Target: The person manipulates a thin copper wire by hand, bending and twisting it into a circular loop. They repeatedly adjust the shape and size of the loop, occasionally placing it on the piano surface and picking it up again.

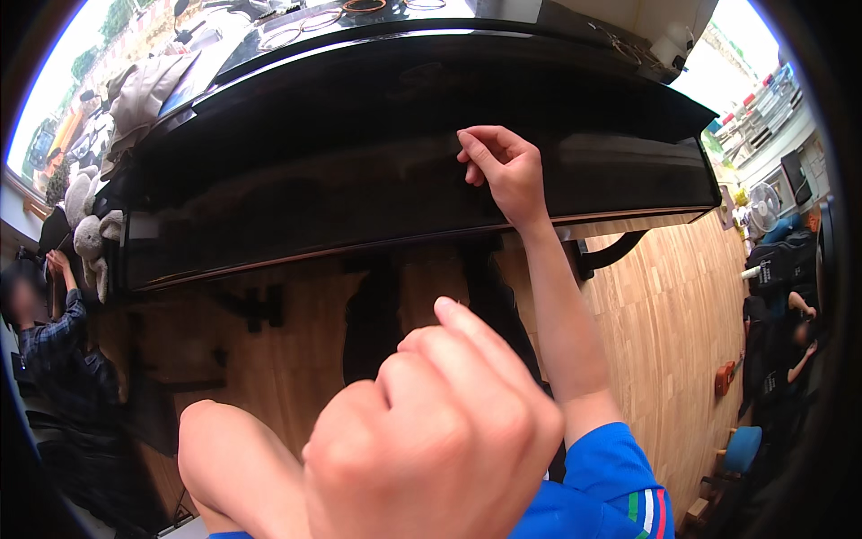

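Observation:
Close to the camera, my left hand (440,431) is curled with its back toward me, and its fingertips are mostly hidden behind the knuckles. The left forearm rises from a bent elbow at the lower left. Farther off, my right hand (507,171) is raised on an outstretched arm, thumb and index finger pinched together. Anything between those fingertips is too small to make out. Behind the right hand stretches a long, glossy black piece of furniture (314,189). Several thin round hoops (364,5) lie on its far top.
Grey plush toys (94,235) hang by the left end, near a person in a plaid shirt (56,337). People in dark clothes (774,269) are at the right. A fan (764,207), a small reddish-brown guitar-like object (725,378) and a blue-seated stool (743,449) are near the wooden floor (669,305).

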{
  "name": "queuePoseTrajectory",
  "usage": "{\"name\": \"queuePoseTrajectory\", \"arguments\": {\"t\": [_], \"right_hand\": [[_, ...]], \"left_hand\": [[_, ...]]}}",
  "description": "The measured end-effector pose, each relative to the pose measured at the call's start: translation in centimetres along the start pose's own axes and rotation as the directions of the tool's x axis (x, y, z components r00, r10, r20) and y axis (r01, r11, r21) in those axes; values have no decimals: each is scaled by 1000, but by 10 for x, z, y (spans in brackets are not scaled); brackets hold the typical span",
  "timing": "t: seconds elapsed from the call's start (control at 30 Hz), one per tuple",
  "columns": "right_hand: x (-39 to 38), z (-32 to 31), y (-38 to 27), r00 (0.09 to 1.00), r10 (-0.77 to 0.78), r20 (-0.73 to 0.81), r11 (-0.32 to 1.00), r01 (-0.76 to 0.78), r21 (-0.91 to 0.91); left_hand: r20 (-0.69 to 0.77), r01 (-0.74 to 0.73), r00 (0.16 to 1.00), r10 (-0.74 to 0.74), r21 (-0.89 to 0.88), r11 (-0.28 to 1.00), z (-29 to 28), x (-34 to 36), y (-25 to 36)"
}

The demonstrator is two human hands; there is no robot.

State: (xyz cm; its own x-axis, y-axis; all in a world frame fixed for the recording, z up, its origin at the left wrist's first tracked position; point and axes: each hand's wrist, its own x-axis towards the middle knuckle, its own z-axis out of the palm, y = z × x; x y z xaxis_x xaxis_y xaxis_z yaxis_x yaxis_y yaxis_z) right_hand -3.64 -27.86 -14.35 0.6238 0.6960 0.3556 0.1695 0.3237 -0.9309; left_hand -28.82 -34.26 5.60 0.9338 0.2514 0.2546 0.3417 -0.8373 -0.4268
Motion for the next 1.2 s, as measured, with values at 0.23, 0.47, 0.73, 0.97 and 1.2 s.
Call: {"name": "queuePoseTrajectory", "arguments": {"t": [0.23, 0.47, 0.73, 0.97, 1.2], "right_hand": [[-1, -11, 3, 1000, -9, -9, 1000, 9, 16], [-2, -23, 6, 999, -3, -50, 1000, 2, -22], [-2, -6, 1, 1000, -4, 1, 1000, 4, 21], [2, 2, 3, 1000, -12, 23, 999, 11, 37], [-2, -10, 3, 1000, -12, -15, 1000, 12, 8]], "left_hand": [[-4, 54, 998, -58, -259, 964, -2, 1, -5], [247, -120, 952, 182, -247, 962, 5, 34, -2], [47, -13, 999, 19, -134, 991, 14, -16, -7], [9, -40, 999, 42, -147, 988, -3, 8, -4], [118, 126, 989, -87, -375, 919, 6, 24, 8]]}}
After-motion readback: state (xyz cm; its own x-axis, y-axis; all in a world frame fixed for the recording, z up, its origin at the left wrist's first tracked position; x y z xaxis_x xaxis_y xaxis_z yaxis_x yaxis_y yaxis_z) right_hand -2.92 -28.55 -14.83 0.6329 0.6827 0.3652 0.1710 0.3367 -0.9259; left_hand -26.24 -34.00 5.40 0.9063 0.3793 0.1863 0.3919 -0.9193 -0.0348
